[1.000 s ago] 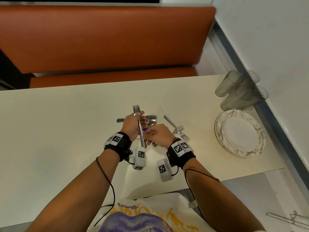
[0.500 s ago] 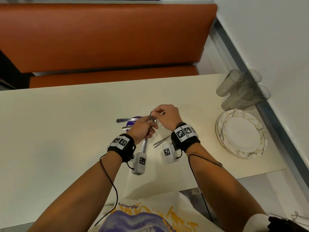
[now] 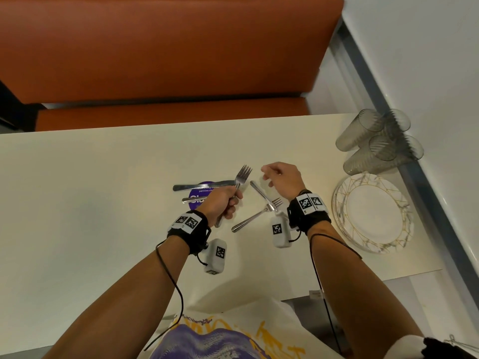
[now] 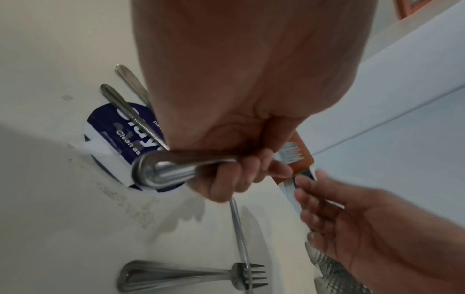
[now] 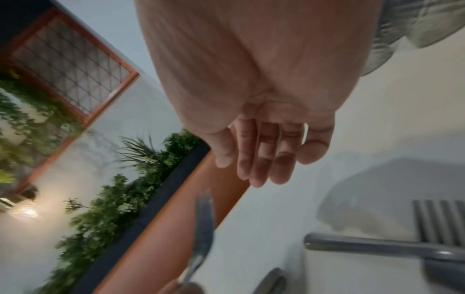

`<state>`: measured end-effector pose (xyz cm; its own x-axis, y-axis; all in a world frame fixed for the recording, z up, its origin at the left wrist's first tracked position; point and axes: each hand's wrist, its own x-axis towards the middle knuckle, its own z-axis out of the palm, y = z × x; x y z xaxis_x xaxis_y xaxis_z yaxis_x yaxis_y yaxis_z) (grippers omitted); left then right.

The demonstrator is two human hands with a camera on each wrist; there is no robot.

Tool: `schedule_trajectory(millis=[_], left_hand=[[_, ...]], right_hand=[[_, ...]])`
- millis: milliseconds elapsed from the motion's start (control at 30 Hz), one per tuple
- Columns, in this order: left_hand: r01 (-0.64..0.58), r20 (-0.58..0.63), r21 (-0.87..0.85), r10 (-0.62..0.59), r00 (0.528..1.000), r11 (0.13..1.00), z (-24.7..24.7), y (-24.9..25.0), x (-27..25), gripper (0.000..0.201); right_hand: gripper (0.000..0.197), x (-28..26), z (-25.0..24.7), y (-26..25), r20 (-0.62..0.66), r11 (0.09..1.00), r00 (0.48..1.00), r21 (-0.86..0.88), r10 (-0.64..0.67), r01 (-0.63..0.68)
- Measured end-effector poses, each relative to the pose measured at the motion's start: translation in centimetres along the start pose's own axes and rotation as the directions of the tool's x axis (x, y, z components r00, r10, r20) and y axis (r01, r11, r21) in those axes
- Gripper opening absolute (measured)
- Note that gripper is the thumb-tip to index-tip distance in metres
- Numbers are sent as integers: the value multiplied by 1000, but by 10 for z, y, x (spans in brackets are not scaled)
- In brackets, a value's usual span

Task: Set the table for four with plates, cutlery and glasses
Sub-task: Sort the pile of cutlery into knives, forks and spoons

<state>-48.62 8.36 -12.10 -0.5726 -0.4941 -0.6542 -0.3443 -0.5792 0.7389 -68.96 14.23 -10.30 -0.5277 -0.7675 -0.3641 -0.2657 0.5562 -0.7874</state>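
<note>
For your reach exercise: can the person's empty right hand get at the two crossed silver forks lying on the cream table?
Probably yes. The right hand hangs open and empty just above the two crossed silver forks, with nothing between; the left hand grips its own fork to the side.

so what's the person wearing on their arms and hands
Both forearms are bare, with no sleeves and no gloves. The left hand and right hand each have a black wrist strap topped with white tags printed with black square codes. A small white camera box, also bearing a code, hangs under each wrist. A thin black cable runs back along each forearm.
</note>
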Motion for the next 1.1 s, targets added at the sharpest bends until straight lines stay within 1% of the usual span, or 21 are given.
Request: schedule_trajectory(millis=[33,100,167,267,333,400,433,533,633,800,967,1100], left_hand=[[4,-6,6,-3,1000,1000,-1,-2,2,31],[19,-14,33,-18,1000,999,-3,-5,6,29],[30,-18,64,-29,999,997,-5,-9,8,29],[28,-21,86,-27,999,996,-5,-12,12,30],[14,-18,111,-12,1000,994,-4,-14,15,30],[11,-21,116,-9,1000,993,-2,-15,16,29],[17,-32,100,-14,999,995,-1,-15,17,29],[45,-64,39,-42,997,998,-1,-14,17,30],[67,-64,-4,-67,996,998,-3,-13,17,31],[54,-67,-16,-55,996,998,-5,-11,14,25],[31,-53,-8,-31,998,1000,-6,-11,8,25],[13,-62,5,-13,998,1000,-7,-10,6,27]], right_hand=[[17,1,-4,9,-16,999,999,-24,33,-33],[14,6,-9,30,-21,984,996,-153,92,-94],[13,6,-8,49,-3,942,988,-301,153,-147],[12,1,-5,67,22,854,965,-470,262,-221],[27,-3,-3,75,14,813,957,-530,291,-239],[46,-8,-1,78,-27,811,954,-521,297,-267],[51,-9,0,81,-42,811,954,-517,296,-274],[56,-13,1,84,-45,797,948,-529,317,-291],[53,-18,-1,83,-26,773,941,-563,337,-292],[46,-26,3,85,-27,731,925,-604,380,-318],[32,-32,8,84,-42,755,930,-571,366,-323],[33,-38,10,85,-85,782,933,-522,349,-340]])
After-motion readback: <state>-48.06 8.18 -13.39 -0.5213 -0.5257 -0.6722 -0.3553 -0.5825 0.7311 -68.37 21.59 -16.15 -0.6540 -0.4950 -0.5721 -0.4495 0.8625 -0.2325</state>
